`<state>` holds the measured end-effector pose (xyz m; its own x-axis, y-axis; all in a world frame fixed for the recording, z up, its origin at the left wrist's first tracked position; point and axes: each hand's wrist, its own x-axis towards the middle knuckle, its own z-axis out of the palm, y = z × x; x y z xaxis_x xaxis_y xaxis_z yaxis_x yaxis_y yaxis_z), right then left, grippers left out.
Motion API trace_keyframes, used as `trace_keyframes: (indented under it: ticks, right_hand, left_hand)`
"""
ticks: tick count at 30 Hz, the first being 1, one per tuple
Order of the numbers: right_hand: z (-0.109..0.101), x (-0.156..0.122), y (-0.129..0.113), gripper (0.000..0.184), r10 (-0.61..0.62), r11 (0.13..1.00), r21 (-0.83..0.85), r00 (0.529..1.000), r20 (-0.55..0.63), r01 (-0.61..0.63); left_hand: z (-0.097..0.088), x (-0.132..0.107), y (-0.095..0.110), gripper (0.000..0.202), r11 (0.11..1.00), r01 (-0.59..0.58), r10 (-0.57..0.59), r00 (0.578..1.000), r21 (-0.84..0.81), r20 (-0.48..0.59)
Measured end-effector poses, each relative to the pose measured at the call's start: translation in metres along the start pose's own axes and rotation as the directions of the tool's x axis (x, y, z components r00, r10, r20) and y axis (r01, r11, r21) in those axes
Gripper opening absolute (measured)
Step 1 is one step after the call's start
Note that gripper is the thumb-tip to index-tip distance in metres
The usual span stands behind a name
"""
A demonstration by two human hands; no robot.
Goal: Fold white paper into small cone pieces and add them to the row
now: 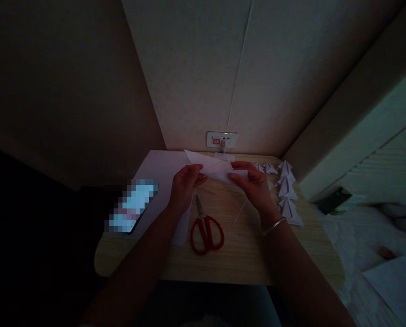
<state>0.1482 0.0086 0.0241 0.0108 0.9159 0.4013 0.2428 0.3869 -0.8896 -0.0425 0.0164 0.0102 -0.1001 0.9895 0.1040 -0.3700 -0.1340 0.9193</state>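
Both hands hold a folded sheet of white paper (212, 165) above the back part of a small wooden table (243, 261). My left hand (185, 185) pinches its left side between thumb and fingers. On the right end, my right hand (253, 184) grips the paper, thumb in front and fingers behind; a bracelet circles that wrist. Scissors with red handles (207, 234) lie on the tabletop below and between the hands, blades pointing away from me. A thin paper strip (238, 213) rests to their right.
Larger white paper (158, 170) covers the table's left side, with a lit phone (134, 206) on it. Several folded paper pieces (287, 188) stand along the right edge. A wall socket (222, 140) with a plug is behind the table. A bed (355, 245) adjoins at right.
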Motion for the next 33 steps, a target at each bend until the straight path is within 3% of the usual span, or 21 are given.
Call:
trace_keyframes:
  ticks: [3, 6, 9, 13, 18, 21, 24, 30, 33]
  right_hand:
    - [0.003, -0.002, -0.002, 0.012, -0.168, 0.984, -0.03, 0.969, 0.18, 0.176]
    - [0.007, -0.003, -0.001, 0.012, -0.183, 0.98, -0.028, 0.954, 0.237, 0.195]
    - [0.009, -0.003, 0.002, 0.012, -0.128, 0.992, 0.023, 0.982, 0.139, 0.126]
    - [0.006, 0.0, 0.002, 0.017, 0.039, 0.995, 0.093, 0.999, 0.026, -0.041]
    - [0.002, 0.0, 0.004, 0.027, 0.315, 0.917, 0.223, 0.944, 0.1, -0.33]
    - [0.002, 0.001, 0.005, 0.029, 0.384, 0.874, 0.311, 0.923, 0.033, -0.374]
    - [0.002, 0.002, 0.005, 0.027, 0.408, 0.856, 0.353, 0.913, -0.012, -0.378]
    - [0.003, 0.001, 0.002, 0.029, 0.433, 0.83, 0.336, 0.894, 0.112, -0.444]
    - [0.004, 0.001, 0.003, 0.029, 0.444, 0.816, 0.357, 0.888, 0.118, -0.455]
  left_hand:
    - [0.0, 0.002, -0.001, 0.026, 0.992, -0.006, -0.005, 0.997, -0.126, -0.081]
    - [0.001, 0.003, -0.005, 0.024, 0.989, -0.02, 0.002, 0.993, -0.146, -0.122]
    - [0.0, 0.003, -0.011, 0.02, 0.996, -0.063, 0.055, 0.991, -0.06, -0.123]
    - [-0.004, 0.001, -0.013, 0.022, 0.977, -0.138, 0.149, 0.987, 0.165, -0.053]
    - [-0.006, -0.004, -0.006, 0.022, 0.89, -0.272, 0.254, 0.962, 0.366, 0.098]
    - [-0.004, -0.007, -0.005, 0.027, 0.882, -0.299, 0.252, 0.953, 0.364, 0.171]
    - [-0.001, -0.008, -0.007, 0.029, 0.901, -0.279, 0.232, 0.957, 0.333, 0.175]
    - [0.004, -0.009, -0.008, 0.019, 0.935, -0.237, 0.226, 0.972, 0.263, 0.07]
    - [0.004, -0.01, -0.006, 0.018, 0.946, -0.204, 0.196, 0.979, 0.251, 0.057]
